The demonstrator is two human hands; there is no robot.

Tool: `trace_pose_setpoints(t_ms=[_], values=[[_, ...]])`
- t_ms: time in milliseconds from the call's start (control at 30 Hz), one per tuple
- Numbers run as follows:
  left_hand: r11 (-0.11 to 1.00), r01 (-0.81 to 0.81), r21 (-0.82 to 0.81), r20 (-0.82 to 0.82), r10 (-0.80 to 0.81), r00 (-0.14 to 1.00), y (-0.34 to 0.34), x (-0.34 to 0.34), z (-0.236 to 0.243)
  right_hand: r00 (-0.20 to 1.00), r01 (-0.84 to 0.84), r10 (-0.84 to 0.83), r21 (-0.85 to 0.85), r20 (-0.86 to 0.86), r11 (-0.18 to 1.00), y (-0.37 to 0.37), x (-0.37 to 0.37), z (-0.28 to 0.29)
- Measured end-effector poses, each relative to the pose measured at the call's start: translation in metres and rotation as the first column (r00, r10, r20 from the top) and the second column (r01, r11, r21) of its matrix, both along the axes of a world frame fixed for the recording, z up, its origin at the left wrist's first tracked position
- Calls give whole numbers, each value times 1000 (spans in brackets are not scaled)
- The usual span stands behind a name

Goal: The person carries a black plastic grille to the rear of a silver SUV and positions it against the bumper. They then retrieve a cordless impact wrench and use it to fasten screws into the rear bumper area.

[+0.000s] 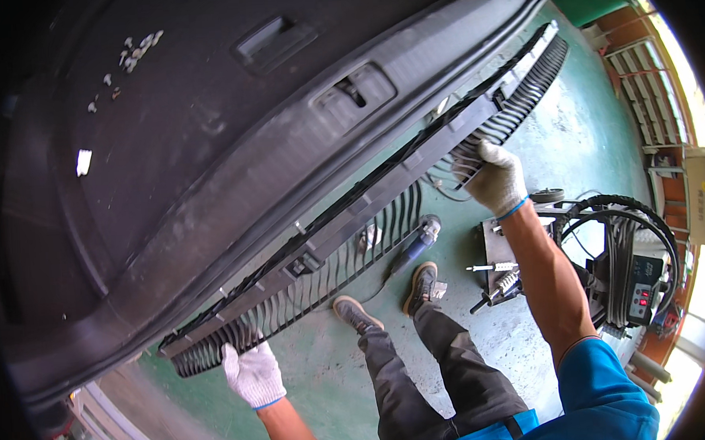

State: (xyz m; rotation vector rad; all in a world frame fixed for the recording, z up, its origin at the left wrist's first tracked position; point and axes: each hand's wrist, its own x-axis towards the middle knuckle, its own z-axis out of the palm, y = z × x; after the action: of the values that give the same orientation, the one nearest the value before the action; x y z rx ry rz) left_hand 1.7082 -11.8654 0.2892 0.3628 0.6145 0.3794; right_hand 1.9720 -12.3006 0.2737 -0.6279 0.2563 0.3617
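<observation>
Both gloved hands clenched on the black slatted grille panel (pixel 369 227): left hand (pixel 253 374) at its near-left end, right hand (pixel 495 179) toward far-right. Long axis runs diagonally between them, against the car's rear sill (pixel 233 218).

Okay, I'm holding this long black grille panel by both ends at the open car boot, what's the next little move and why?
Probably ease the grille panel level into the boot opening. Your left hand grips the low end and your right hand the high end, so it hangs tilted along the boot sill.
</observation>
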Motion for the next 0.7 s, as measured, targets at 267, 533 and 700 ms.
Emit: trace_pose_setpoints(t_ms=[267, 533, 700], values=[[994, 105, 38, 81, -108, 991, -2, -1, 6, 1000, -25, 25, -15, 11, 1000, -7, -2, -9], [998, -49, 32, -106, 52, 993, -7, 2, 14, 999, -11, 13, -78, 33, 997, -5, 1, 4], [998, 9, 60, -66, -5, 998, -6, 1, 17, 1000, 20, -17, -111, 26, 994, -5, 2, 11]])
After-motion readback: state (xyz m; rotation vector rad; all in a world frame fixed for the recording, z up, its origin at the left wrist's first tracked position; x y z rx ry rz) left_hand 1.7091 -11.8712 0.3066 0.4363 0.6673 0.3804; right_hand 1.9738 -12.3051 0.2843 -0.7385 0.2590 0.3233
